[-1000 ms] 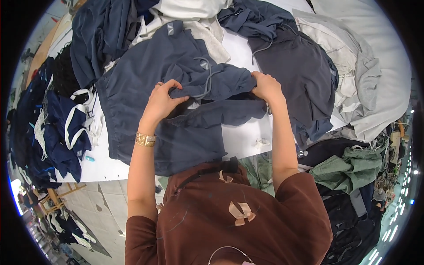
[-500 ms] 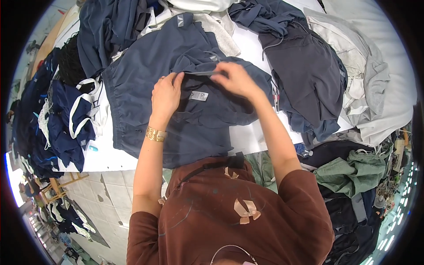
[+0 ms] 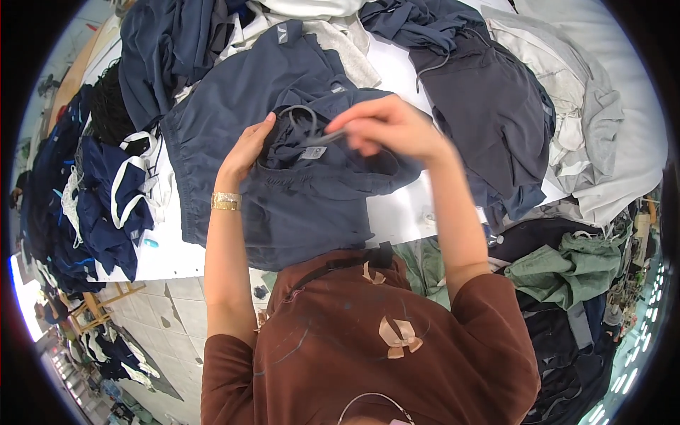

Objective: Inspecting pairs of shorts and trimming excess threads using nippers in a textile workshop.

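Dark blue-grey garment (image 3: 333, 185) lies atop more blue-grey clothing (image 3: 212, 134) on a white table (image 3: 400, 216), its gathered opening spread before the wearer of a brown top (image 3: 340, 340). The left hand (image 3: 245, 147) grasps the opening's left edge, thumb at the rim, other fingers partly hidden. The right hand (image 3: 391, 129), blurred, meets a grey drawstring (image 3: 314, 122); from here I cannot tell whether its fingers pinch the cord. The cloth looks light, soft and perhaps slippery, unlikely to break; the ruched waistband seems the surest hold. Inside sits a pale label (image 3: 312, 152). Beyond: smooth charcoal fabric (image 3: 489, 120), pale grey cloth (image 3: 602, 134), crumpled green fabric (image 3: 567, 273) and navy garments (image 3: 106, 205).
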`<action>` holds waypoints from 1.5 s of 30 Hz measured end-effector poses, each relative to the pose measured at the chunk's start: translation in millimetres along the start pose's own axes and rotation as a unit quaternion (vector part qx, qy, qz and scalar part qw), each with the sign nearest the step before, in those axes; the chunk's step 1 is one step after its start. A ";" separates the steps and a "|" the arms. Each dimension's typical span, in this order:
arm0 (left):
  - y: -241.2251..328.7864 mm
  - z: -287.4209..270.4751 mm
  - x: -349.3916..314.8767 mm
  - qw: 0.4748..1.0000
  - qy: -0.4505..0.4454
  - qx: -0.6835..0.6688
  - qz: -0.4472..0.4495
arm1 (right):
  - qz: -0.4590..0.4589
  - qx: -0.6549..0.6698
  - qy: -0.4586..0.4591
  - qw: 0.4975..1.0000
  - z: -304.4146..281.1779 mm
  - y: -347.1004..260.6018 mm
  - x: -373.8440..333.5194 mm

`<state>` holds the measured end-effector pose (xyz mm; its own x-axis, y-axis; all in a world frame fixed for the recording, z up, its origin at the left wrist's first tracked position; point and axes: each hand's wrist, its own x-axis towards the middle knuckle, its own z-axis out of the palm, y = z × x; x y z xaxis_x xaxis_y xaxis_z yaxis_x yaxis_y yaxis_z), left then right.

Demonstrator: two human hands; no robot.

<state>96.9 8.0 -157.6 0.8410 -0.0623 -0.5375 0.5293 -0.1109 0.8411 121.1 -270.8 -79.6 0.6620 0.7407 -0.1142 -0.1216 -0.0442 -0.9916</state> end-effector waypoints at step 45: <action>-38.0 124.9 -49.7 0.846 0.009 0.392 0.361 | 0.062 -0.179 0.386 0.903 15.8 94.8 -111.4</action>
<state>21.0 -108.6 -170.3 0.9188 -0.3798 0.1072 -0.3544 -0.6744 0.6477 24.2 -346.9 -159.9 0.9947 0.0340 -0.0972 -0.0747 -0.4111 -0.9085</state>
